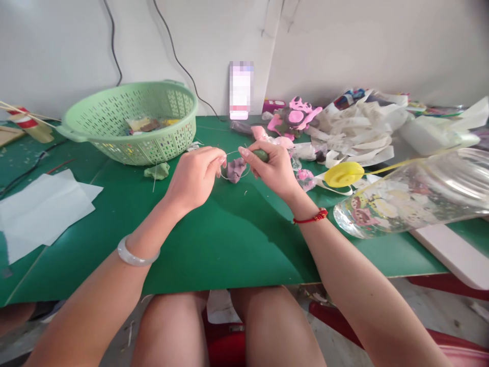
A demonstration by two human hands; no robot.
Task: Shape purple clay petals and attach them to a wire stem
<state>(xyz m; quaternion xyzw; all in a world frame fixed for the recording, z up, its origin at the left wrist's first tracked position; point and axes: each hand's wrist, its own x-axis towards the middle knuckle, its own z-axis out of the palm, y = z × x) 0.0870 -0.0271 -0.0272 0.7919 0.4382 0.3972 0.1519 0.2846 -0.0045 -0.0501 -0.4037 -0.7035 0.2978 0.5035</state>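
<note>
Wire loop [234, 151]: one, thin, held up over the green mat [229, 244], right above one mauve clay lump [235, 171] on that mat. Can't tell if the wire touches the lump.

I count two hands, close together but apart. Left hand [194, 178] pinches the wire in its fingertips. Right hand [273, 171] is clamped on one dark green lump [260, 155], with the wire running into its grip. One pale bangle [133, 256] on the left wrist, one red cord bracelet [311, 217] on the right.

Left side: one green plastic basket [153, 150] holding scraps, one small green lump [157, 171] just beside it, white paper sheets [42, 209], count unclear.

Right side: one clear container [412, 196] on its side, one yellow disc [344, 174] beside it, pink foam pieces [296, 117], and a heap of white paper strips [355, 132].
</note>
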